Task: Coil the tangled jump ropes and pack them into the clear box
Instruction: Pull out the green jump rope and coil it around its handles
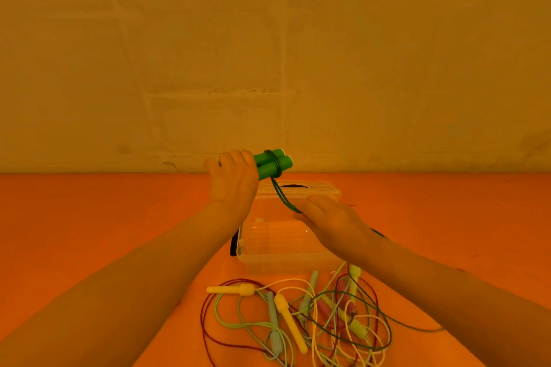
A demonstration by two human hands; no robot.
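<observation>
My left hand grips the two green jump-rope handles side by side, raised above the clear box. A turn of dark green cord goes round the handles and runs down to my right hand, which pinches it over the open box. The cord trails on past my right wrist into the tangle of ropes in front of the box. That heap holds yellow handles, grey-green handles, pink handles, and yellow, pale green and dark red cords.
The box's clear lid lies just behind the box, with a dark handle on it. A black latch shows on the box's left side. Everything sits on an orange table against a plain wall.
</observation>
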